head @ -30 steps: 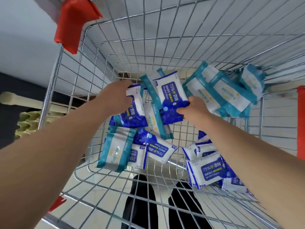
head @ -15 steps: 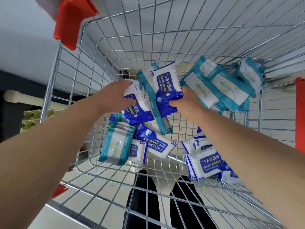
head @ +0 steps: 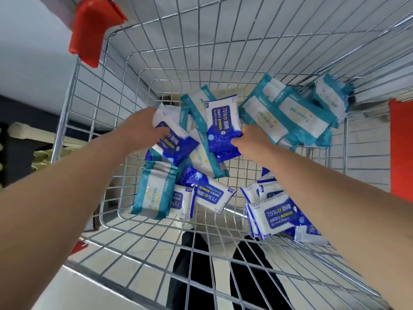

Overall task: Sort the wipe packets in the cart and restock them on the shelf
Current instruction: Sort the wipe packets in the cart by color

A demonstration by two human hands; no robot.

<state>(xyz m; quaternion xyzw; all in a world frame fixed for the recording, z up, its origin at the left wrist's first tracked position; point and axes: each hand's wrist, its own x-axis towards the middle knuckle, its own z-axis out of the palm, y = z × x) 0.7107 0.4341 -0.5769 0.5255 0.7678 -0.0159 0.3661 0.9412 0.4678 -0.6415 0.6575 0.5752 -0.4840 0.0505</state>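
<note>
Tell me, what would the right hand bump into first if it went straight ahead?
The right hand grips a dark blue packet, so that leads. Pushed straight on, it would probably hit the teal-edged packet just beyond, though depth is unclear.

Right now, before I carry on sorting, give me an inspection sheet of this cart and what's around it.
Surface: wire cart basket, mesh floor partly bare.
Job's things: teal packets piled far right, one teal packet near left; blue packets stacked near right, more mid-basket.
Clutter: nothing seen.
Grippers: left hand grips a tilted blue packet; right hand grips an upright blue packet.
Cables: nothing seen.
Surroundings: red corner guards on the rim; dark trouser legs below the mesh.
</note>
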